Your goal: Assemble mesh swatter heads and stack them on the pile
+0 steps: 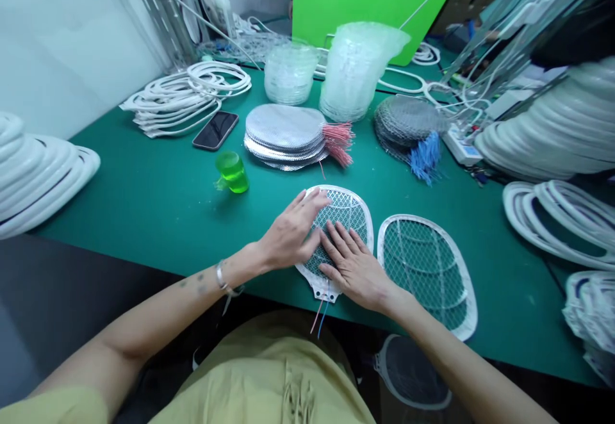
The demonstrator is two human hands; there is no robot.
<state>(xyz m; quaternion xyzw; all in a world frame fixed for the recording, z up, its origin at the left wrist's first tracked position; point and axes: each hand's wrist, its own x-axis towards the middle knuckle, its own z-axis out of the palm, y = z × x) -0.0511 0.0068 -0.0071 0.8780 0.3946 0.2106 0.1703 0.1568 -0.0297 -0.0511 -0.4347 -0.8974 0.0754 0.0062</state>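
A white racket-shaped mesh head (369, 222) lies near the front edge of the table, its narrow neck toward me. One red wire (316, 318) and one blue wire (323, 321) trail from that neck over the edge. My right hand (358, 270) rests flat on the mesh with its fingers spread. At the left side of the same head, my left hand (291, 235) is bent over the rim and mesh, fingers apart and nothing gripped. Beside my right hand lies a second white racket frame (471, 302) with a lattice.
Behind stand a stack of silver mesh sheets (286, 128) with red wires, dark mesh sheets (406, 123) with blue wires, and clear plastic stacks (348, 75). A green jar (232, 171) and a phone (216, 130) are left. White frames (43, 180) pile up on both sides.
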